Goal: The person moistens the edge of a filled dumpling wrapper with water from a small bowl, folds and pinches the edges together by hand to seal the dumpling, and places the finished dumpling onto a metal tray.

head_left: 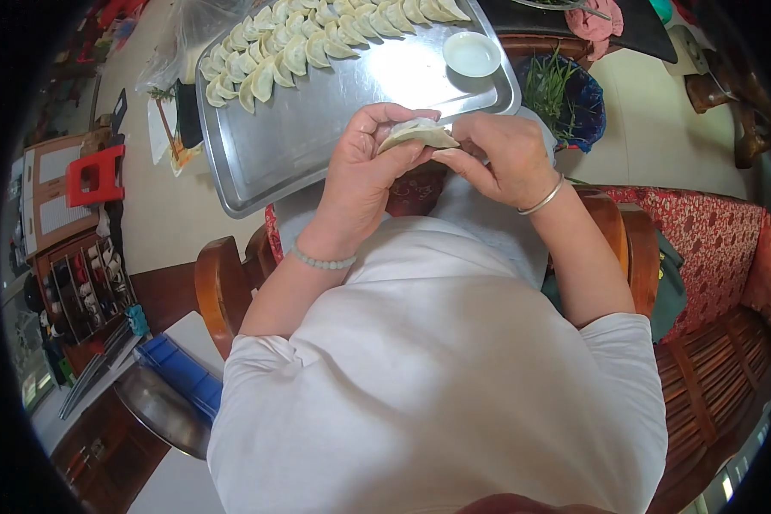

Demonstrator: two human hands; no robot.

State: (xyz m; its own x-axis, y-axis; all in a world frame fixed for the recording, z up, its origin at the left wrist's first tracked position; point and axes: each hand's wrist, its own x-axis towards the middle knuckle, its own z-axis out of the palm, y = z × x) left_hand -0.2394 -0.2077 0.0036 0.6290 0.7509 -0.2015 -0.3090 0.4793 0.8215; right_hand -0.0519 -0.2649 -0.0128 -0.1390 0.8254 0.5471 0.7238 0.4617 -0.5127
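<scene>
A pale, half-moon dumpling (pixel 420 134) is held between my two hands, just over the near edge of a metal tray (pixel 265 163). The fingers and thumb of my left hand (pixel 371 156) are closed round its left end. At its right end, my right hand (pixel 504 154) pinches the dough edge between thumb and fingers. Several folded dumplings (pixel 317 47) lie in overlapping rows on the far part of the tray. A small white dish (pixel 472 54) sits at the tray's right side.
A blue basin (pixel 593 103) with green leafy stalks stands right of the tray. A pink cloth (pixel 593 30) lies on a dark surface at the back right. To the left are a red plastic stool (pixel 94 176) and a clear plastic bag (pixel 176 43). Wooden chair arms (pixel 223 295) flank my body.
</scene>
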